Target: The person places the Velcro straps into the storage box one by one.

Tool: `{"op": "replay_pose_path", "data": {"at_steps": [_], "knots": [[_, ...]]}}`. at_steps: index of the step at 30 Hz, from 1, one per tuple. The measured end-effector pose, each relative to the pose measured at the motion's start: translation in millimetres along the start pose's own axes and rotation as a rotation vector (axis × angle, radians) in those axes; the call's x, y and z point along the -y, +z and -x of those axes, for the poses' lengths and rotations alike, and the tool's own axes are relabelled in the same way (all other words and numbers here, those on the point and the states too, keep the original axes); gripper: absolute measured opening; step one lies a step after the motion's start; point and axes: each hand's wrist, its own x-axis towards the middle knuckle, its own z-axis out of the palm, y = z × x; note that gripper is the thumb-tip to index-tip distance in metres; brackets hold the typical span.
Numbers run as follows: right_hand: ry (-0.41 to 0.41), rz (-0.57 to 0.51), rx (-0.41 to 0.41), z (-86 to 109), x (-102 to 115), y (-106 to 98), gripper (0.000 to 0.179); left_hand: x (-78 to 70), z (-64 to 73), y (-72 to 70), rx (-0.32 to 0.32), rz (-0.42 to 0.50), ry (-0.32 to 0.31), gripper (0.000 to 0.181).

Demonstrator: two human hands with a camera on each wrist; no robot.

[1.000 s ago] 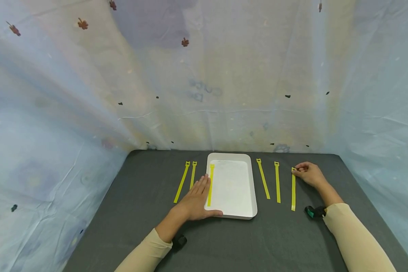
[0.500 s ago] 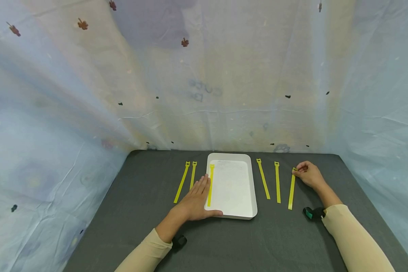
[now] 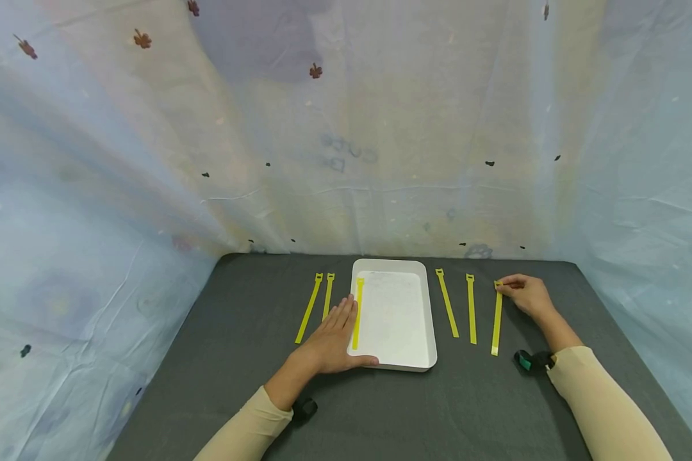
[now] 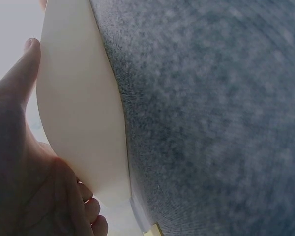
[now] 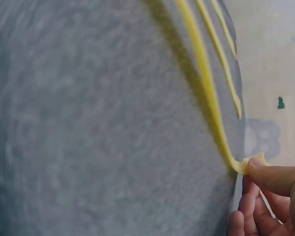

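My left hand [image 3: 334, 339] rests on the near left corner of the white tray [image 3: 400, 365], its fingers straight along the left rim and the thumb along the near edge. Inside the tray, along its left side, lies a yellow cable strap [image 3: 358, 314] with a slotted head. Right of the tray, my right hand [image 3: 525, 294] pinches the head end of another yellow cable strap [image 3: 496, 323] between thumb and fingers. In the right wrist view this pinched strap [image 5: 206, 78] rises off the cloth and casts a shadow. The left wrist view shows the tray's wall [image 4: 83, 108] beside the thumb.
Two yellow straps [image 3: 308, 308] lie left of the tray, one partly behind my left hand. Two more straps [image 3: 471, 310] lie between the tray and my right hand. Dark grey cloth [image 3: 415, 416] covers the table, and a patterned curtain [image 3: 380, 160] hangs behind it.
The pinched strap's lower end has swung slightly left, then a little back right. The right hand has shifted only slightly. The left hand and tray have kept still.
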Motion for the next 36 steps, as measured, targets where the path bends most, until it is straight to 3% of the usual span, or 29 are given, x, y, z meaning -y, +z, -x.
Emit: {"op": "replay_pose_path", "data": {"at_steps": [5, 15, 24, 36], "knots": [[-0.002, -0.032, -0.053, -1.5, 2.5, 0.7, 0.034, -1.6, 0.4, -1.3, 0.005, -0.011, -0.006, 0.134], [-0.169, -0.048, -0.183, 0.0, 9.6, -1.9, 0.026, -1.1, -1.8, 1.5, 0.007, -0.039, -0.02, 0.133], [-0.225, -0.096, -0.192, 4.4, 20.2, -6.9, 0.028, 1.3, -2.8, 3.7, 0.011, -0.028, -0.02, 0.134], [-0.24, -0.107, -0.184, 9.4, 43.6, -11.4, 0.032, 0.7, -1.0, 2.8, 0.009, -0.002, -0.015, 0.134]]}}
